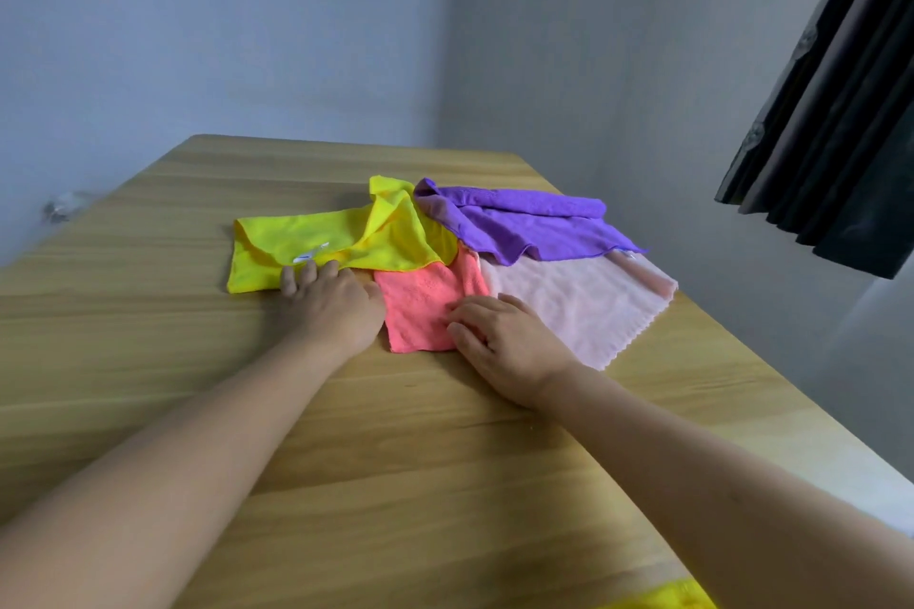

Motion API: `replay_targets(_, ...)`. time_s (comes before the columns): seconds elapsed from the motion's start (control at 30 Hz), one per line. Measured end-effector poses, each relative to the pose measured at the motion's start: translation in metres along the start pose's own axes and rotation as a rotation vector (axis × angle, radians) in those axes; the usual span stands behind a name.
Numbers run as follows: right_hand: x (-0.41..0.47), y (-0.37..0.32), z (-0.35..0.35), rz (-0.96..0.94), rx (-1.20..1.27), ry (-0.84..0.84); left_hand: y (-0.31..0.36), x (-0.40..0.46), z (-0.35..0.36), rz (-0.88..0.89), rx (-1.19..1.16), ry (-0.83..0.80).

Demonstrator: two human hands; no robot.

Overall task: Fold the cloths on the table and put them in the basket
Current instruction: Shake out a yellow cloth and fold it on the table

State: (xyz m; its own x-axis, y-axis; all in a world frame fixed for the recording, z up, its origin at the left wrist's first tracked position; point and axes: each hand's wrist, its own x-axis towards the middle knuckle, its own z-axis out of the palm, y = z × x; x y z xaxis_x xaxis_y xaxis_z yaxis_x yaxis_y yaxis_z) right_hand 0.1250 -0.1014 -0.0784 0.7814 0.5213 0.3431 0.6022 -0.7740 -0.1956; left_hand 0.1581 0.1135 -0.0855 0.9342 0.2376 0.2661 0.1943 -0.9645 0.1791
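Yellow fabric [677, 598] shows as a sliver at the near edge of the table [148, 361], closest to the camera; what it is cannot be told. Both forearms reach across the wooden top toward the pile of cloths by the far right corner. Largest in the pile is the yellow cloth [306, 242], rumpled, with a white tag. Just right of it the purple cloth [534, 223] lies bunched, overlapping the pale pink cloth [583, 307], which reaches the right edge. Smallest is the coral cloth [420, 307], between the two hands and partly under the yellow one.

Left hand [331, 302] lies flat, fingers straight, fingertips on the yellow cloth's near edge, thumb at the coral cloth's left side. Right hand [504, 346] rests on the coral cloth's right side, fingers loosely bent, pressing rather than pinching. A dark curtain [841, 114] hangs at the right.
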Motion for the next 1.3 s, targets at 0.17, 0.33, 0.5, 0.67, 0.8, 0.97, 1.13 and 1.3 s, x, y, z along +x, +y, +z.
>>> replay_targets(0.17,0.001,0.001,0.000,0.032,0.054,0.016,0.000,-0.014,-0.011,0.260,-0.109,0.255)
replay_targets(0.33,-0.002,0.000,-0.001,0.115,0.265,0.090,0.013,-0.062,-0.050,0.558,-0.656,0.236)
replay_targets(0.5,-0.005,-0.007,-0.009,0.174,0.304,0.050,0.011,-0.076,-0.068,0.481,-1.079,-0.309)
replay_targets(0.67,-0.003,-0.002,-0.006,0.093,0.192,0.077,-0.036,-0.067,-0.042,0.276,-0.840,-0.106)
replay_targets(0.8,-0.002,0.002,-0.005,0.091,0.149,0.093,-0.039,-0.075,-0.047,0.380,-0.406,-0.190)
replay_targets(0.97,-0.013,-0.003,-0.011,0.078,0.057,0.163,-0.036,-0.084,-0.051,0.587,-0.317,-0.244)
replay_targets(1.13,-0.037,-0.024,-0.031,-0.232,-0.268,0.154,-0.027,-0.087,-0.051,0.555,-0.338,-0.091)
replay_targets(1.3,-0.051,-0.045,-0.050,-0.597,-0.363,-0.088,-0.025,-0.077,-0.069,0.350,-0.809,0.045)
